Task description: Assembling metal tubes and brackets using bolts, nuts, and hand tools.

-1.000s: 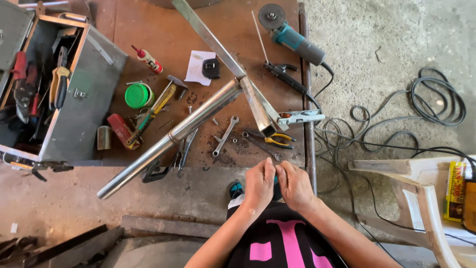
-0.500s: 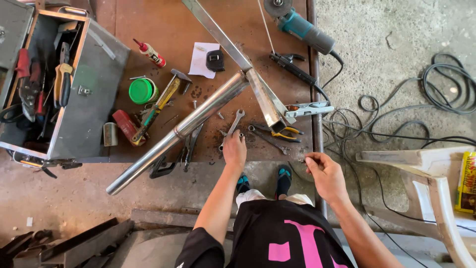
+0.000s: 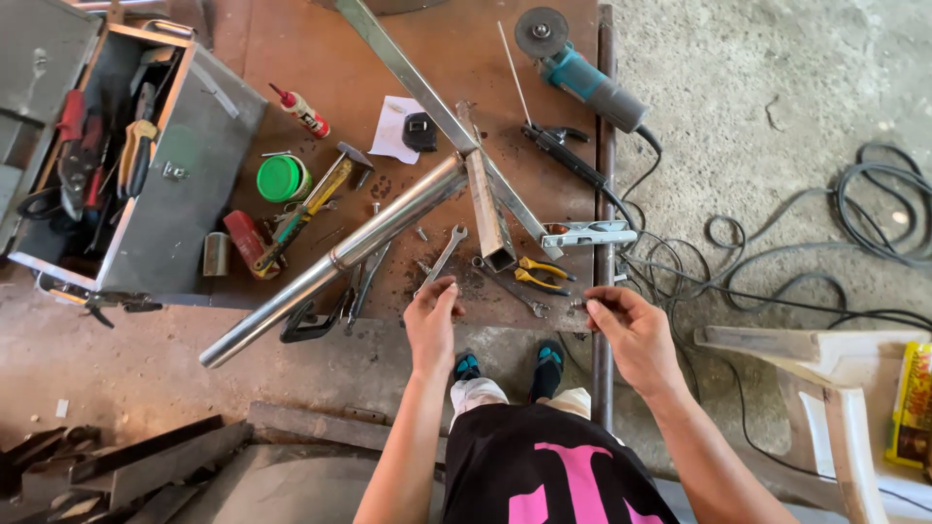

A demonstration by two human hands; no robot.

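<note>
**Hands at the bench edge, wrench under the left, small part in the right**

Rust-brown bench (image 3: 291, 39), cut off at the top. Open toolbox (image 3: 165, 194) at far left, contents dark and jumbled, hard to sort out; one corner beyond the frame. Heaped cables (image 3: 825, 252) on the concrete at right, running out of view. White plastic chair (image 3: 825, 369) at lower right, only partly in frame. Long steel tube (image 3: 330, 262) lying diagonally, lower end overhanging the bench. Flat bar (image 3: 417, 82) crossing above it, top end cut off. Square tube (image 3: 485, 209) beside the crossing. Blue grinder (image 3: 582, 78) near the top right edge. Hammer (image 3: 311, 204) beside a green lid (image 3: 282, 179). Ground clamp (image 3: 587, 234) at the right edge. Yellow pliers (image 3: 539, 275) just beside the square tube's lower end.

Left hand (image 3: 430, 320) palm down, fingers loosely curled, fingertips at the lower end of a small wrench (image 3: 443, 256) lying on the bench between steel tube and square tube; whether gripped or merely touched, not clear. Right hand (image 3: 631, 330) off the bench's right edge, thumb and forefinger pinched on a tiny metal part (image 3: 576, 307), too small to identify. Hands well apart. Two feet in teal sandals below, partly hidden by the torso.
</note>
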